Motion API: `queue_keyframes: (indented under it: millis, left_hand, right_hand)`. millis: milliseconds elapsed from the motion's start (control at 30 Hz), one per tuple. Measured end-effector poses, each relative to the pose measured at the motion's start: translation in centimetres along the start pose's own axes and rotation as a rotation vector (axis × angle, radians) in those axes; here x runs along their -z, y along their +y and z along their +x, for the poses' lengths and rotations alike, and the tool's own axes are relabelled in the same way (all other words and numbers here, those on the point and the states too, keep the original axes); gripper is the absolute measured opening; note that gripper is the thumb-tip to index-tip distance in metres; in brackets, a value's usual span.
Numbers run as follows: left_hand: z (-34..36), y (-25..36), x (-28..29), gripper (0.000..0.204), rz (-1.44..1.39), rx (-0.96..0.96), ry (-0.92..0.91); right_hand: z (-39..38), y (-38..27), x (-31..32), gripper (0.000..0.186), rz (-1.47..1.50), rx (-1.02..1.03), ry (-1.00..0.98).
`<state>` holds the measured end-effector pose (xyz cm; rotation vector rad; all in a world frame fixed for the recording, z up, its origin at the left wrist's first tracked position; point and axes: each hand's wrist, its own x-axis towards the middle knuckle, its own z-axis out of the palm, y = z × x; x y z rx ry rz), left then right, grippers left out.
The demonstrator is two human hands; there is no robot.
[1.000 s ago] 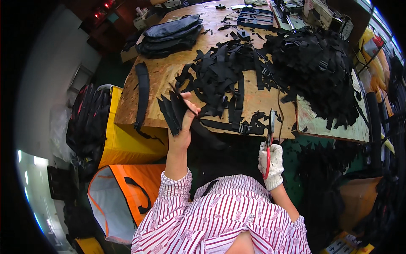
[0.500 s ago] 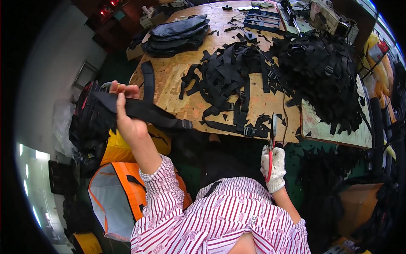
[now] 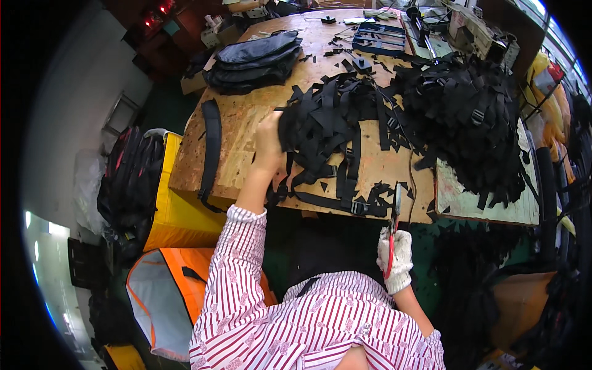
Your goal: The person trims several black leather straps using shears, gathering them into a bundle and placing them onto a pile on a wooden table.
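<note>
My left hand [image 3: 268,142] reaches over the table to the near left side of a heap of black webbing straps [image 3: 327,117]. Its fingers curl in at a strap on the heap's edge, and their tips are partly hidden. In a white knitted glove, my right hand [image 3: 398,256] is closed round the red handles of a pair of scissors [image 3: 394,216], blades pointing away from me just past the table's front edge. A padded black shoulder strap [image 3: 211,142] lies left of my left hand, its thin end hanging over the edge.
A larger heap of black straps with buckles [image 3: 468,117] covers the table's right side. Folded black pieces [image 3: 256,58] are stacked at the far left. A blue tray [image 3: 379,38] lies farther back. Yellow [image 3: 185,209] and orange bags [image 3: 188,277] stand below the left edge.
My left hand has swung right and forward from beyond the table's left edge to the strap heap. The wide black strap it held there has left that spot. My right hand stays nearly still.
</note>
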<state>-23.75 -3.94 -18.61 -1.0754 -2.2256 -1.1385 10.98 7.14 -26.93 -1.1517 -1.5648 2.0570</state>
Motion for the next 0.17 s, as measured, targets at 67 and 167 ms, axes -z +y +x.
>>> queue_keyframes:
  millis: [67, 167]
  left_hand:
    - [1.5, 0.0, -2.0, 0.022, 0.126, -0.236, -0.043]
    - [3.6, -0.4, -4.0, 0.026, 0.344, -0.311, -0.28]
  right_hand:
    - [0.4, 0.6, 0.1, 0.031, 0.025, 0.006, 0.011]
    - [1.1, 0.2, -0.1, 0.03, -0.137, -0.101, 0.079]
